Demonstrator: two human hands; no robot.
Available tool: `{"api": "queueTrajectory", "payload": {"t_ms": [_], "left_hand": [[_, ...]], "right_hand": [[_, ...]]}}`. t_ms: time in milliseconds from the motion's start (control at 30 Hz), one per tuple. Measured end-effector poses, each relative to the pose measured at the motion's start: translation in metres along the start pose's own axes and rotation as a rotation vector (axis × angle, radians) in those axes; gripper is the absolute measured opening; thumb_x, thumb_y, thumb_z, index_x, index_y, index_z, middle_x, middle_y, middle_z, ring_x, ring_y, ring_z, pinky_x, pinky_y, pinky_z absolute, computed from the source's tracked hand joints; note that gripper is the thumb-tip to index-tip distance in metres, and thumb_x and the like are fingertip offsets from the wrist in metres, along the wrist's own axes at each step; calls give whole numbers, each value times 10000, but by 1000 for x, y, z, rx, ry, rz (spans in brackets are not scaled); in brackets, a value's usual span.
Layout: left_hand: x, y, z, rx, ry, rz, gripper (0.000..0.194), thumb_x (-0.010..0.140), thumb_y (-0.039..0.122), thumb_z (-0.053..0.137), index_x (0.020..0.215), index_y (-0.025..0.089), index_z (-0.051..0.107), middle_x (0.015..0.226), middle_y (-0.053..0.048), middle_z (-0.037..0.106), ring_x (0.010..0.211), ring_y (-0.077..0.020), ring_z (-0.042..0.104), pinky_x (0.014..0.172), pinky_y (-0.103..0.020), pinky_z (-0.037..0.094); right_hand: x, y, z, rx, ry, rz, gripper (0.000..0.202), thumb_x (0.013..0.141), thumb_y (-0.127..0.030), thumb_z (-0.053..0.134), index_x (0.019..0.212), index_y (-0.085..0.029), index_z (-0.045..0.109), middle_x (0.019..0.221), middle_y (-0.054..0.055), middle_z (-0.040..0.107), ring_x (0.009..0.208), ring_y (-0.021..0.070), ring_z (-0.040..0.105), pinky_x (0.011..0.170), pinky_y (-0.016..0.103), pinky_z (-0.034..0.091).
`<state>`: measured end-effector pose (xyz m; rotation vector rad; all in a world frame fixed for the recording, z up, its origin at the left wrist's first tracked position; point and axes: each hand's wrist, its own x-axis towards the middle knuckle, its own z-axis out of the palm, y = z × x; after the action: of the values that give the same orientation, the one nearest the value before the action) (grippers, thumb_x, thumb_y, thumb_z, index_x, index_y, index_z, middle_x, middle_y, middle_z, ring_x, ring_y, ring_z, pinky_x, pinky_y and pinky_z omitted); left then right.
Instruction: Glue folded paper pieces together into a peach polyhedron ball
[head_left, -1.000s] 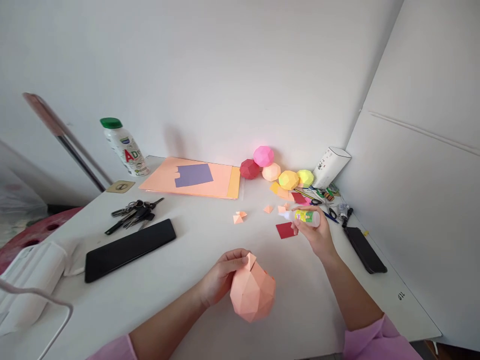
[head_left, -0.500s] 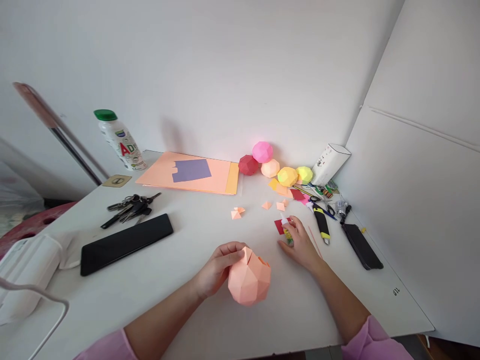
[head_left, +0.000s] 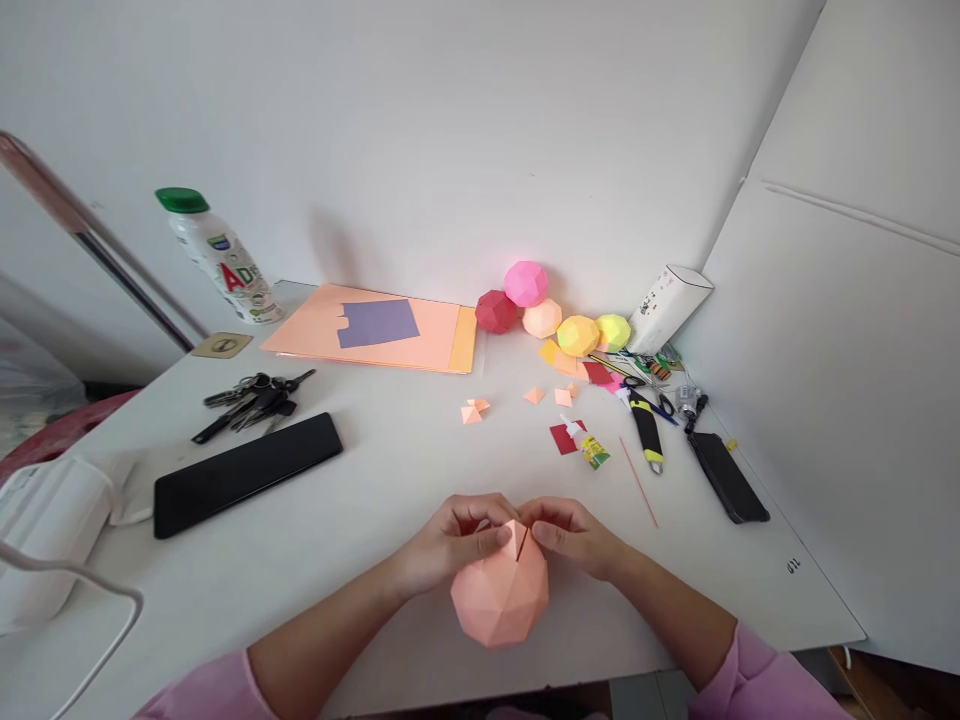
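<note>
A faceted peach paper ball [head_left: 499,600] is held between my two hands above the front of the table. At its upper left, my left hand [head_left: 461,540] pinches a raised pointed flap. My right hand [head_left: 574,535] grips the paper at the upper right, its thumb beside a narrow dark slit. The far fingertips of both hands are hidden behind the ball. Beyond my right hand, a small glue bottle [head_left: 595,452] with a white nozzle lies partly on a red paper square [head_left: 564,440]. Small folded peach pieces [head_left: 472,411] lie farther back.
Several finished paper balls [head_left: 526,284] stand against the wall. A utility knife [head_left: 646,432], scissors [head_left: 634,382], a thin red stick [head_left: 639,482] and a black case [head_left: 726,478] lie right. Left are a phone [head_left: 247,475], keys [head_left: 262,398], a bottle [head_left: 225,260] and paper sheets [head_left: 300,330].
My right hand has let go of the glue bottle, which now lies on the table, and has moved left to take hold of the paper ball. My left hand keeps its grip.
</note>
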<state>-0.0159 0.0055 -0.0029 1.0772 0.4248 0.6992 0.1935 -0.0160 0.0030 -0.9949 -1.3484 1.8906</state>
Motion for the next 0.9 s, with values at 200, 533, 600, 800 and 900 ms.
{"api": "queueTrajectory", "payload": {"t_ms": [200, 533, 600, 800, 900], "left_hand": [[0, -1, 0, 22, 9, -13, 228, 820, 361, 650, 759, 149, 706, 814, -39, 593, 731, -143, 541, 653, -261, 407], [-1, 2, 3, 29, 26, -21, 222, 802, 373, 665, 752, 164, 720, 824, -41, 604, 730, -148, 539, 654, -262, 410], [-1, 2, 3, 29, 27, -24, 221, 805, 370, 662, 751, 164, 717, 829, -43, 608, 737, -151, 541, 662, -266, 412], [-2, 1, 3, 27, 23, -56, 242, 810, 375, 652, 728, 149, 684, 812, -36, 593, 735, -150, 533, 657, -265, 398], [-2, 1, 3, 30, 16, -67, 259, 813, 385, 645, 719, 145, 667, 804, -36, 591, 732, -148, 520, 655, -264, 390]], "right_hand": [[1, 0, -10, 168, -76, 109, 303, 709, -342, 788, 884, -140, 645, 803, 12, 665, 693, 89, 593, 626, 210, 430], [0, 0, -9, 255, -37, 125, 325, 625, -269, 847, 846, -143, 644, 812, 17, 698, 717, 104, 630, 628, 215, 456], [0, 1, -9, 244, -3, 102, 318, 616, -251, 852, 839, -147, 650, 790, 5, 685, 706, 98, 617, 624, 212, 456], [-1, 2, -7, 159, 76, 40, 251, 638, -243, 835, 800, -154, 664, 730, -8, 654, 670, 100, 591, 610, 228, 455], [0, 2, -6, 130, 114, -9, 242, 635, -245, 836, 791, -162, 671, 704, -18, 641, 635, 91, 567, 597, 229, 449]]}}
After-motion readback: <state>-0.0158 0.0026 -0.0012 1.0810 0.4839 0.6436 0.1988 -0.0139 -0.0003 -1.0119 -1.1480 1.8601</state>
